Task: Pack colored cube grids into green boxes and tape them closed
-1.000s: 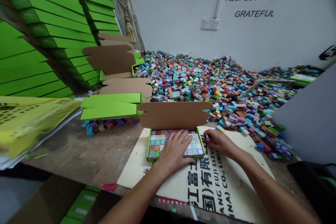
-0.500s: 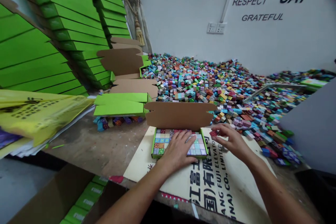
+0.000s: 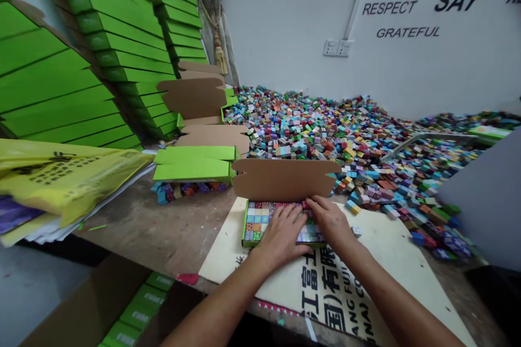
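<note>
A shallow green cardboard box [image 3: 245, 227] stands with its brown lid [image 3: 285, 180] raised at the back. Rows of small patterned blocks [image 3: 254, 219] fill the part of it that shows. My left hand [image 3: 280, 233] lies flat over the middle of these blocks, fingers spread and pointing away from me. At the back right of the box, my right hand [image 3: 328, 219] has its fingertips closed on a small red block [image 3: 305, 205] at the rear row. My hands cover much of the box's middle and right side.
A large heap of loose blocks [image 3: 309, 124] spreads to the wall. Green boxes [image 3: 118, 38] are stacked at the left, near a yellow bag [image 3: 61, 173]. Another green box [image 3: 195, 162] stands left of mine. A printed cream sheet [image 3: 382, 260] lies underneath. One loose block [image 3: 356, 232] sits right of my wrist.
My right hand has moved left with the red block, from beside the box to its back right part. My left hand stays on the blocks. The view has shifted slightly.
</note>
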Action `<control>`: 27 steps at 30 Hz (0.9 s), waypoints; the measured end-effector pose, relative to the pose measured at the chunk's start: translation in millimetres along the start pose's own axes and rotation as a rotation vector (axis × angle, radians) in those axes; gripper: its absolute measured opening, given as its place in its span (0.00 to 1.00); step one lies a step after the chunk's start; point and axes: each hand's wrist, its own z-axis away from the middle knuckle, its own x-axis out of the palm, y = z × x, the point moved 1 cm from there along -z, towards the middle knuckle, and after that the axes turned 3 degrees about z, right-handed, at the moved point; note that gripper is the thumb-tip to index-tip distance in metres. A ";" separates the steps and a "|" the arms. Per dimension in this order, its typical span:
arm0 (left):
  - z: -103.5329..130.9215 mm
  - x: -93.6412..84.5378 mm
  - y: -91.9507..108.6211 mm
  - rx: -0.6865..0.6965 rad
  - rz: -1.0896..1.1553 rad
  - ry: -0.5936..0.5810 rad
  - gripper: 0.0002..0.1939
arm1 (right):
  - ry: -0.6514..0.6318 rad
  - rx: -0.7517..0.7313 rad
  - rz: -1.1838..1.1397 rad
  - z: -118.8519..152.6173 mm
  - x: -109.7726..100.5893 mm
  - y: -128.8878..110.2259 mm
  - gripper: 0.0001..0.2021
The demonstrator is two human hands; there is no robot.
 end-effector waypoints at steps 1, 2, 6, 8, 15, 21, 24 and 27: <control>0.2 0.0 0.5 -0.003 -0.006 0.000 0.39 | 0.018 0.018 0.002 5.2 0.5 -0.5 0.18; 0.5 -0.1 1.0 -0.002 -0.012 -0.002 0.39 | 0.028 0.032 0.006 9.6 1.0 -0.9 0.19; 1.2 -0.5 2.2 0.013 -0.030 -0.014 0.39 | 0.029 0.013 -0.013 12.7 3.3 1.6 0.21; 0.7 -0.5 2.2 0.012 -0.040 -0.018 0.39 | 0.050 -0.002 -0.074 5.2 3.1 5.3 0.18; -3.0 -4.0 4.5 0.008 -0.059 -0.052 0.38 | 0.051 -0.079 -0.154 -12.9 -6.4 9.5 0.10; -3.1 -7.1 4.7 0.005 -0.033 -0.026 0.39 | 0.064 -0.045 -0.292 1.6 -6.3 16.2 0.15; -5.8 -4.6 4.1 0.011 -0.012 -0.034 0.40 | 0.020 -0.011 -0.239 -0.3 -4.2 15.1 0.15; -2.4 -9.5 4.1 0.035 0.041 -0.049 0.40 | -0.051 -0.032 -0.325 -1.5 -5.2 17.0 0.14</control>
